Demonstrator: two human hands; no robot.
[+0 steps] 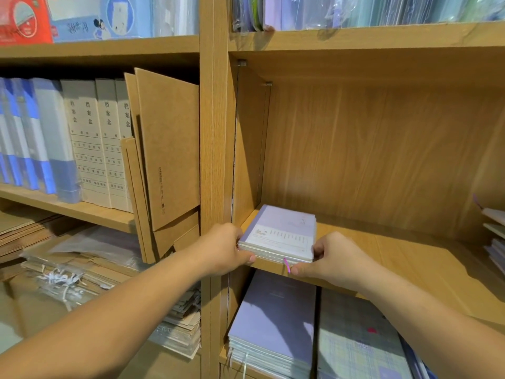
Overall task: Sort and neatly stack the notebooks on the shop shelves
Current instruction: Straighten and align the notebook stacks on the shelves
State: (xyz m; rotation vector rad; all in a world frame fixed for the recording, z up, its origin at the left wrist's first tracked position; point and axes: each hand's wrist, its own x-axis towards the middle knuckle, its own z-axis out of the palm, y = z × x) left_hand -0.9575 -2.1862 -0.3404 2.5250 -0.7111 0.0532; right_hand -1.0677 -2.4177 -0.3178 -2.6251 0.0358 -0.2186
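Left hand [224, 250] and right hand [334, 258], fingers curled, grip one stack of pale lilac notebooks [282, 232] on the light wooden shelf [396, 250]; an untidy pile [495, 236] seemingly awaits.

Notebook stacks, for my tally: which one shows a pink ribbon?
The lilac stack between left hand and right hand; the stacks below show none.

lilac notebooks [284, 231], pink ribbon [287, 265], plaid notebook [355, 337]

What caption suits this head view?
Left hand and right hand grip a lilac notebook stack on a wooden shelf.
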